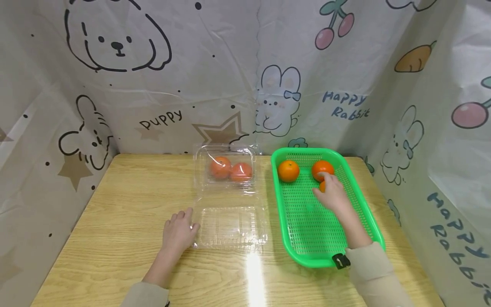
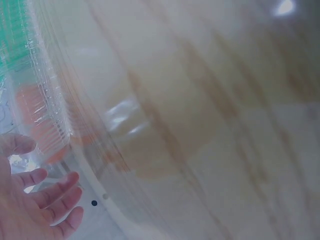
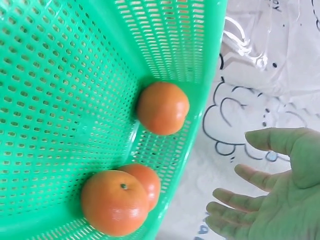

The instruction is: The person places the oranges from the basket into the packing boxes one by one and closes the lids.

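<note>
A clear plastic clamshell box lies open on the table, with two orange fruits showing through its far half. At its near left edge, my left hand has its fingers loosely spread and its thumb by the rim. To the right, a green mesh basket has three oranges at its far end. One orange sits in the far left corner; a second orange and a partly hidden third are under my right hand. In the right wrist view its fingers are spread, apart from the fruit.
The wooden table meets a printed cloth wall at the back and on both sides. A black clip is on the basket's near rim, close to my right sleeve.
</note>
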Tool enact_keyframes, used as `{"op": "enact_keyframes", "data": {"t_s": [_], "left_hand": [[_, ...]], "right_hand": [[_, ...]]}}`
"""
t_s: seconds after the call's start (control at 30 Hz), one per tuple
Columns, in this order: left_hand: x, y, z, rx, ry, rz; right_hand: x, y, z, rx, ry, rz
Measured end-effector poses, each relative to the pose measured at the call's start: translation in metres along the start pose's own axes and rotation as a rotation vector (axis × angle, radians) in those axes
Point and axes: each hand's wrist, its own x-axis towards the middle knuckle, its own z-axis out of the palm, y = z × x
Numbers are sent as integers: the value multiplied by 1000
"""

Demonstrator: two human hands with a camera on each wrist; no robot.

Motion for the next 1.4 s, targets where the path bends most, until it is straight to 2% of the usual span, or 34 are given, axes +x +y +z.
{"op": "enact_keyframes", "data": {"t_s": [0.27,0.6,0.8,1.07,1.4], "left_hand": [[0,-1,0,1,-19,-10],[2,-1,0,7,-38,-4],[2,-1,-1,13,-46,-3],[2,-1,0,10,-56,-9],[2,-1,0,14,-58,-12]], "right_hand": [[24,16,5,-8,33,51],[44,41,19,-123,100,112],[50,55,33,-198,115,148],[55,62,43,-265,162,178],[62,69,53,-303,132,216]]}}
